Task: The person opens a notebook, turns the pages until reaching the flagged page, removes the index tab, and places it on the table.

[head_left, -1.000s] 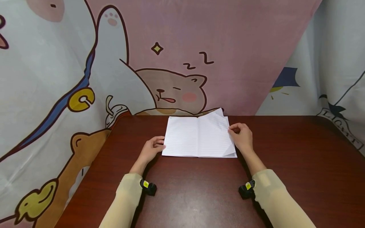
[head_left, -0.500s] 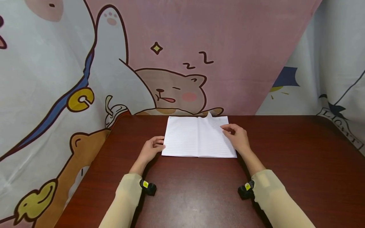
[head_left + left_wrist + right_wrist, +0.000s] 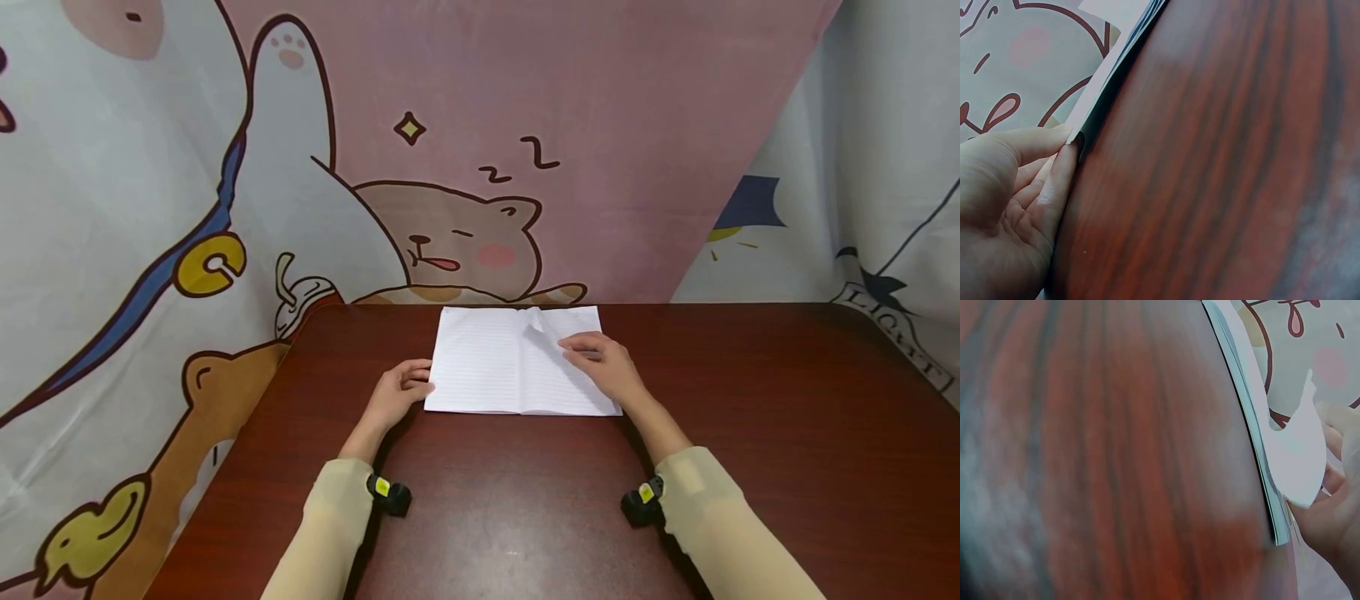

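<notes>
An open notebook [image 3: 476, 358] with lined white pages lies on the table near its far edge. At its left edge my left hand [image 3: 397, 392] pinches the cover and pages; in the left wrist view the thumb [image 3: 1041, 142] is on top and fingers are underneath. My right hand [image 3: 611, 371] holds a page over the right half, gripping it by its outer edge. That page [image 3: 1300, 456] bends upward in a curve in the right wrist view, lifted off the stack [image 3: 1254, 437] below. Its far corner is folded over, and my fingers hide part of it.
The dark red-brown wooden table [image 3: 495, 500] spreads out in front of and beside the notebook. Right behind it hangs a cloth backdrop [image 3: 637, 150] with cartoon animals. A black wrist camera [image 3: 390, 496] sits at each cuff.
My right hand has moved left from the notebook's right edge, drawing the page inward so that it curls toward the middle. The left hand has stayed at the left edge.
</notes>
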Demonstrator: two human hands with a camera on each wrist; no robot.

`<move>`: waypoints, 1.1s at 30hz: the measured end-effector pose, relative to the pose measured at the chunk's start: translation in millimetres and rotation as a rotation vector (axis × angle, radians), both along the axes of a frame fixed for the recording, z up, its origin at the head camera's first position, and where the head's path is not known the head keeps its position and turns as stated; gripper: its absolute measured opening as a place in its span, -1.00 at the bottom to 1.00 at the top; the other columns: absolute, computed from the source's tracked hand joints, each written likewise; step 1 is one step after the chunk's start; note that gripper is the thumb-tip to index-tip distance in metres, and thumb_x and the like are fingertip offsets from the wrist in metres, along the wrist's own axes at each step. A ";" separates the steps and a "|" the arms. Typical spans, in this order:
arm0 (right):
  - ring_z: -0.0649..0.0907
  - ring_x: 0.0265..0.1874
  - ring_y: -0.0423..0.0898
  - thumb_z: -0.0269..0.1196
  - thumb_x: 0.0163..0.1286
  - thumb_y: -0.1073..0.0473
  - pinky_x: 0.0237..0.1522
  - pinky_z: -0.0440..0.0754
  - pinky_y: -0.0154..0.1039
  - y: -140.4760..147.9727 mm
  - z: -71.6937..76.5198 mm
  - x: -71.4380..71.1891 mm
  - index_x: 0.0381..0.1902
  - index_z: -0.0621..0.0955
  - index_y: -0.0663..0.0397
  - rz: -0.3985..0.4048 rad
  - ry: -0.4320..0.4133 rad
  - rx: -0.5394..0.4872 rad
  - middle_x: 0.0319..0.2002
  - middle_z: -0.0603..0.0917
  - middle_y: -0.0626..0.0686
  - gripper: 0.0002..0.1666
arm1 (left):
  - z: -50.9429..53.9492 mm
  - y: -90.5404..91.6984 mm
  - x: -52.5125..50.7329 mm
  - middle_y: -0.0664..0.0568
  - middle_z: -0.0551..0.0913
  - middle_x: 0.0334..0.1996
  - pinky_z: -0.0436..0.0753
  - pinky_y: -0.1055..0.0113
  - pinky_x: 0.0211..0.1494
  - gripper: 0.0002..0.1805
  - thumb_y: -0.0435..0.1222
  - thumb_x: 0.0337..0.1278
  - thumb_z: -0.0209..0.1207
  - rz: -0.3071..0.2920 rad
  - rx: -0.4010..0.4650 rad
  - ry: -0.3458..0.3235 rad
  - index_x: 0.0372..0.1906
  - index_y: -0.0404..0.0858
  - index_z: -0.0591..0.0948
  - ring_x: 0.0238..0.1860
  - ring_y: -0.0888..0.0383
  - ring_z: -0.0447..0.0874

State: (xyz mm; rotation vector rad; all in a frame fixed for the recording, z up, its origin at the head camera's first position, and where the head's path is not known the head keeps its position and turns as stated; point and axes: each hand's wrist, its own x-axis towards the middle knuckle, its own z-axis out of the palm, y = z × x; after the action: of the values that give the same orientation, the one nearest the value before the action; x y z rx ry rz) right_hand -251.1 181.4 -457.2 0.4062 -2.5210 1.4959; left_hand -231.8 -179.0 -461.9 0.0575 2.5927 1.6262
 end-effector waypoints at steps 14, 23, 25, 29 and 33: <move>0.64 0.05 0.18 0.31 0.30 0.39 0.09 0.66 -0.20 -12.4 -4.6 -0.1 0.00 0.69 0.37 0.055 0.007 -0.002 0.05 0.65 0.31 -0.69 | -1.8 -0.8 -0.8 -0.22 0.67 0.05 0.59 0.30 0.00 -0.53 -0.40 0.23 0.27 0.001 0.004 0.008 0.25 -0.27 0.55 0.01 -0.05 0.69; 0.64 0.05 0.25 0.31 0.30 0.41 0.11 0.62 0.03 -18.9 -1.6 3.3 0.02 0.66 0.43 0.073 -0.021 -0.030 0.10 0.60 0.36 -0.67 | -0.7 -0.8 -0.5 -0.23 0.67 0.05 0.60 0.29 0.01 -0.53 -0.40 0.23 0.27 0.002 0.003 0.007 0.25 -0.28 0.55 0.02 -0.06 0.69; 0.64 0.05 0.27 0.32 0.29 0.41 0.12 0.61 0.05 -19.9 -1.6 3.8 0.02 0.66 0.45 0.079 -0.020 -0.041 0.10 0.59 0.38 -0.66 | -0.8 -0.6 -0.4 -0.23 0.67 0.05 0.59 0.30 0.01 -0.53 -0.41 0.23 0.27 0.003 0.009 0.006 0.25 -0.28 0.55 0.02 -0.06 0.69; 0.64 0.04 0.27 0.32 0.29 0.41 0.12 0.61 0.07 -21.9 -2.5 4.3 0.03 0.65 0.45 0.085 -0.021 -0.041 0.10 0.58 0.38 -0.65 | -0.8 -0.2 -0.4 -0.23 0.67 0.05 0.59 0.32 0.00 -0.53 -0.41 0.23 0.27 0.006 0.014 0.003 0.25 -0.27 0.55 0.02 -0.06 0.69; 0.64 0.02 0.25 0.32 0.29 0.40 0.12 0.61 0.07 -24.7 -3.4 3.2 0.04 0.65 0.42 0.087 -0.023 -0.021 0.09 0.58 0.36 -0.64 | -0.8 -0.3 -0.5 -0.23 0.67 0.06 0.58 0.33 -0.01 -0.53 -0.40 0.23 0.27 0.008 0.012 0.002 0.25 -0.28 0.55 0.02 -0.06 0.69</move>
State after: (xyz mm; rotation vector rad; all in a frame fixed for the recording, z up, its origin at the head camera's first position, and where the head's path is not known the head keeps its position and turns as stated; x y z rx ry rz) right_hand -247.8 156.7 -460.6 0.5047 -2.5333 1.5645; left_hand -232.3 -179.3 -462.7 0.0491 2.5880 1.6452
